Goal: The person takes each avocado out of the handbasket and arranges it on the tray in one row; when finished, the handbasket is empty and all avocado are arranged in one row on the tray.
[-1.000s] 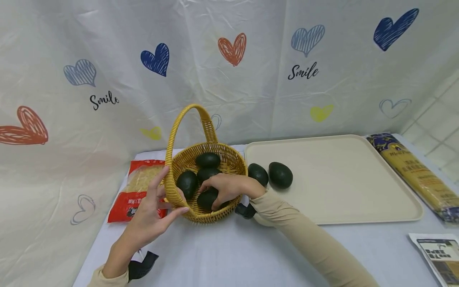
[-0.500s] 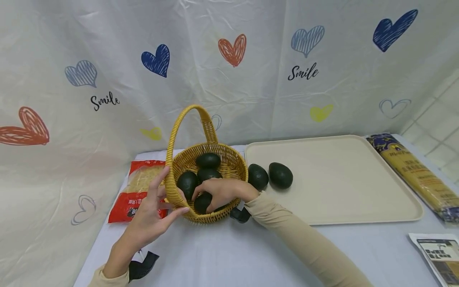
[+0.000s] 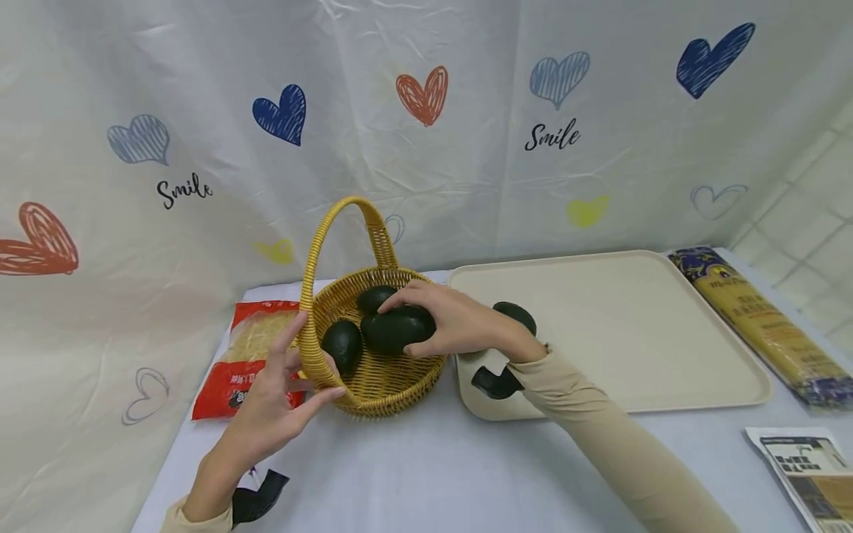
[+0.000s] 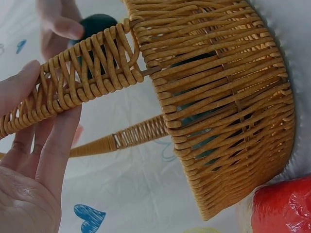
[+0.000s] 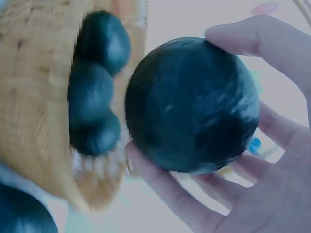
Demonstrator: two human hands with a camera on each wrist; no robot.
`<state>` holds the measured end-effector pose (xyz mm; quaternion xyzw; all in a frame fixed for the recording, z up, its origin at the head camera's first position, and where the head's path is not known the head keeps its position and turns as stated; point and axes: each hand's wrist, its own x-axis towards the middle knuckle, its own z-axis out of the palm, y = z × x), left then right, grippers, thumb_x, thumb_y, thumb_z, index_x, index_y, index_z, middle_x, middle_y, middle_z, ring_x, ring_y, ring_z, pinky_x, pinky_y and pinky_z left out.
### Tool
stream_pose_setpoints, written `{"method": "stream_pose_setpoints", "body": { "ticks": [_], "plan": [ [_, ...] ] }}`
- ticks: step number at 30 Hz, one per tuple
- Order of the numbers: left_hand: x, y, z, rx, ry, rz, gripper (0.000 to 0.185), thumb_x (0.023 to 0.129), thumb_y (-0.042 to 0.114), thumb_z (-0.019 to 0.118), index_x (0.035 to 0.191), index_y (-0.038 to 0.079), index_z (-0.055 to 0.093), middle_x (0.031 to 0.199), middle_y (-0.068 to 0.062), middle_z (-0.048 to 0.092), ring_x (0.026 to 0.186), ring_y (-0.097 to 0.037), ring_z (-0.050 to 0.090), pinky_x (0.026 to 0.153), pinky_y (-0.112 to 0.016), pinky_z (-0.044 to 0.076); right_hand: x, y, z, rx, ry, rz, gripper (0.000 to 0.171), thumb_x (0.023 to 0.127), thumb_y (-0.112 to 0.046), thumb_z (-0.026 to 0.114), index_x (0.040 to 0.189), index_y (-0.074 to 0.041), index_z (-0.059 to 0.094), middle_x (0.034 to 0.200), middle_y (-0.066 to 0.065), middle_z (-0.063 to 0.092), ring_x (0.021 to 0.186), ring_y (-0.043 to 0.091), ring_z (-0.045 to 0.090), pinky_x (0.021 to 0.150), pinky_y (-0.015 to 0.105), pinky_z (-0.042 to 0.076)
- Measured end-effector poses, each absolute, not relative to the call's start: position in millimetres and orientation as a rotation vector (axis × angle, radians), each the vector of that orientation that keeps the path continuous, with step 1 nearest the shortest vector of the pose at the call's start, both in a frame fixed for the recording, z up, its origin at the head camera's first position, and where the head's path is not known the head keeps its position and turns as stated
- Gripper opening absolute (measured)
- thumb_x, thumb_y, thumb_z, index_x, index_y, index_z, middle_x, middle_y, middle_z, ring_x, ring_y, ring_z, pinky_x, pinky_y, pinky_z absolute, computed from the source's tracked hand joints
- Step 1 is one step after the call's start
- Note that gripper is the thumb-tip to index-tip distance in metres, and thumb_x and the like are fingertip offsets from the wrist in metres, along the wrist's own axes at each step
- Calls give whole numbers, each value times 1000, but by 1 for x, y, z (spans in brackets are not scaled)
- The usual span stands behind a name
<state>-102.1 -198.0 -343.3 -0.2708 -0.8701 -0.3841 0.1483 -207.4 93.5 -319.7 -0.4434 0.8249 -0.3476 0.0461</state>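
The left hand (image 3: 280, 400) is sitting at the near left of the yellow woven wicker basket with the tall hoop handle (image 3: 373, 370), with its fingers (image 4: 56, 145) lying almost straight along the foot of that handle and its thumb on the other side, steadying the basket rather than gripping it. Inside the basket, two dark green oval avocados (image 3: 343, 343) are lying against the left and far walls. Just above them, the right hand (image 3: 460, 322) is holding a third dark green avocado (image 3: 397, 329) over the basket's middle, long axis running roughly left to right, with the fingers curled over its top and the thumb under it. To the right of that hand, the beige rectangular plastic tray (image 3: 666, 333) is lying beside the basket, and one more dark avocado (image 3: 516, 314) is resting on its near-left part, half hidden behind the right wrist.
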Motion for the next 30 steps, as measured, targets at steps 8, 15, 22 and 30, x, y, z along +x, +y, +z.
{"method": "stream_pose_setpoints", "body": {
  "ticks": [8,15,22,30],
  "plan": [
    [-102,-200,-347,-824,-2451,-1111,125,68,-14,90,165,12,15,100,-2,70,90,-15,73,74,-26,63,-193,158,-298,-1226,2592,-1269,56,88,-16,84,140,-18,64,131,0,62,114,19,57,89,43,56],
    [-103,-198,-348,-847,-2445,-1119,125,68,-14,91,165,12,16,103,-5,71,91,-16,73,74,-24,62,-181,211,-302,-1127,2702,-1358,60,88,-8,84,142,-19,61,136,-4,61,111,17,56,90,52,57],
    [-105,-198,-345,-881,-2418,-1129,125,67,-16,90,164,9,17,100,-1,70,90,-16,72,74,-26,63,-177,257,-321,-952,2804,-1389,61,89,-3,82,145,-17,60,135,-7,62,104,13,63,91,27,55],
    [-105,-201,-346,-861,-2438,-1119,123,69,-14,90,164,11,17,100,-2,69,90,-16,72,75,-26,63,-183,290,-363,-577,2788,-1383,57,96,-15,78,148,-13,55,138,0,60,103,1,63,79,21,53]
  ]
}}
